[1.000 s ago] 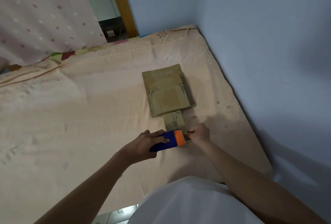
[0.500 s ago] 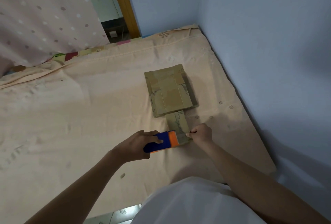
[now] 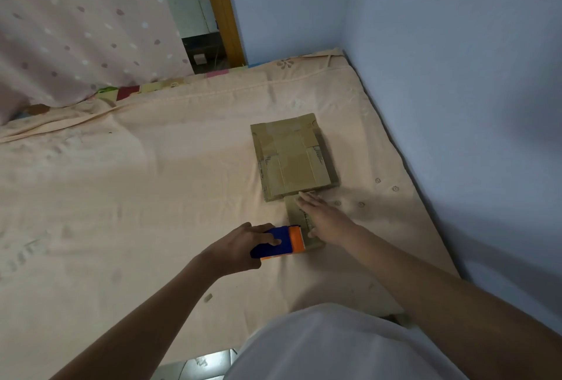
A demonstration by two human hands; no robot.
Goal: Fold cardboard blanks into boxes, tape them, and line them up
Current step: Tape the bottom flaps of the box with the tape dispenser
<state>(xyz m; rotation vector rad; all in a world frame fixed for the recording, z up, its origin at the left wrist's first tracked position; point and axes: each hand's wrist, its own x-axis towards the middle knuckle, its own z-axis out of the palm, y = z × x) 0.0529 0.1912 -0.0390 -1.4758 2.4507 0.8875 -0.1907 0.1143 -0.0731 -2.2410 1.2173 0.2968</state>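
Observation:
A stack of flat brown cardboard blanks [image 3: 293, 156] lies on the bed near the right wall. Just in front of it sits a small folded cardboard box [image 3: 296, 212]. My right hand [image 3: 327, 218] lies flat on top of this small box, fingers stretched toward the stack. My left hand [image 3: 240, 246] grips a blue and orange tape dispenser [image 3: 281, 241], whose orange end rests against the near end of the small box.
Everything lies on a bed with a peach sheet [image 3: 137, 197]. Blue walls [image 3: 456, 91] close the right side and far corner. A dotted pink curtain [image 3: 79, 24] hangs at the far left beside a wooden door frame [image 3: 223, 8].
My right hand let go of the box's near end and now lies flat along its top, reaching toward the stack. The left hand with the dispenser has stayed at the box's near end.

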